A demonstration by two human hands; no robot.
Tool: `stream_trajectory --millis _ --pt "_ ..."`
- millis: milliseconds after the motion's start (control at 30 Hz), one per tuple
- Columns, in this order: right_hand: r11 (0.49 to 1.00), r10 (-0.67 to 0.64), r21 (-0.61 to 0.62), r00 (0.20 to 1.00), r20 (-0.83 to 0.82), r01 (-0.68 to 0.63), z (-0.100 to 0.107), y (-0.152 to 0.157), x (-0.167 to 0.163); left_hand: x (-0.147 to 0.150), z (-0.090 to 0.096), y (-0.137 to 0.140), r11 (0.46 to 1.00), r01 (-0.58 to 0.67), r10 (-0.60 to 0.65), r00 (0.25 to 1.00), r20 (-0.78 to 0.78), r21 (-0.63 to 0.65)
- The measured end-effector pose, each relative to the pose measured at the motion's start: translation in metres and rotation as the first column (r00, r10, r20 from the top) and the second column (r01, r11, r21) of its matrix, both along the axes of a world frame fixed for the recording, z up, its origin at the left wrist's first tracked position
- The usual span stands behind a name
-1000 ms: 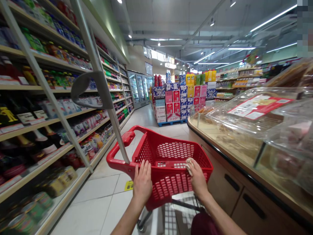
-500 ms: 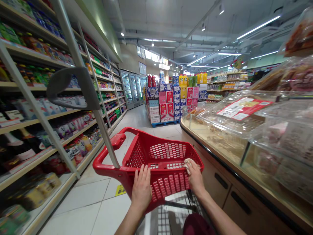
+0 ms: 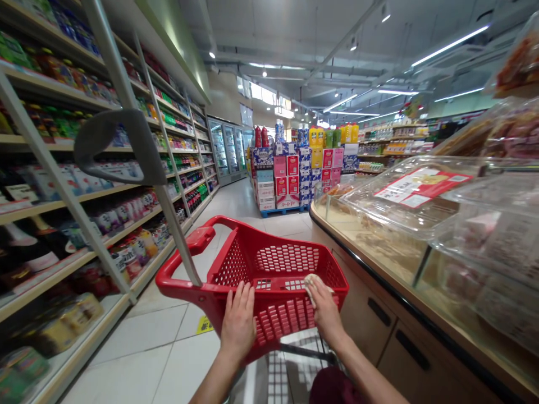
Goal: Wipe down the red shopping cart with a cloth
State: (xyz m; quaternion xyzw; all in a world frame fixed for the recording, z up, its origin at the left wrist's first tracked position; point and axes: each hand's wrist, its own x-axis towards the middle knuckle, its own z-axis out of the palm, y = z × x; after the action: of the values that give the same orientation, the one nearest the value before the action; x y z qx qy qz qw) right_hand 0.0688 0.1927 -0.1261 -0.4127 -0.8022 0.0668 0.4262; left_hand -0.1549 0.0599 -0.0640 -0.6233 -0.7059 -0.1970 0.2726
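Note:
A red plastic shopping cart basket (image 3: pixel 290 259) with a perforated wall stands before me, on a cart with a wire lower rack (image 3: pixel 281 377). My left hand (image 3: pixel 239 320) lies flat against the near side wall, fingers stretched to the rim and holding nothing. Toward the basket's right end my right hand (image 3: pixel 326 311) grips a pale, crumpled cloth (image 3: pixel 312 285) and presses it on the near rim. Part of the cloth is hidden under the fingers. From the basket's left end rises a grey metal pole (image 3: pixel 179 230) with a dark grey plastic loop (image 3: pixel 147 146).
Shelves of bottles and packs (image 3: pixel 122 196) line the left side. Close on the right runs a display counter (image 3: pixel 379 292) with clear food boxes (image 3: pixel 404 191). Ahead, stacked cartons (image 3: pixel 290 174) stand on a blue pallet (image 3: pixel 280 212), with glass-door fridges (image 3: pixel 229 151) behind to the left.
My right hand has slid the cloth left along the near rim. The left hand keeps its place on the basket wall, while the cart sits slightly further left in view.

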Motion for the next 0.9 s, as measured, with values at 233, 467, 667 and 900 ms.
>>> stream_trajectory --millis 233,467,667,900 --pt "0.942 -0.289 -0.217 0.948 -0.132 0.257 0.012 0.031 0.044 0.001 -0.003 0.0 1.0 0.014 -0.015 0.999 0.044 0.025" --pt "0.971 -0.185 -0.145 0.981 0.052 0.19 0.017 0.027 0.036 0.001 -0.002 -0.002 1.0 0.003 -0.003 1.0 -0.005 0.008" --pt "0.995 -0.099 0.037 0.927 0.361 0.092 0.002 0.03 0.064 -0.001 -0.003 0.0 1.0 0.001 -0.002 1.0 0.032 0.005" --pt "0.981 -0.195 0.04 0.949 0.248 0.191 -0.003 0.03 0.059 0.003 0.0 -0.001 1.0 -0.005 0.006 0.999 0.039 -0.023"
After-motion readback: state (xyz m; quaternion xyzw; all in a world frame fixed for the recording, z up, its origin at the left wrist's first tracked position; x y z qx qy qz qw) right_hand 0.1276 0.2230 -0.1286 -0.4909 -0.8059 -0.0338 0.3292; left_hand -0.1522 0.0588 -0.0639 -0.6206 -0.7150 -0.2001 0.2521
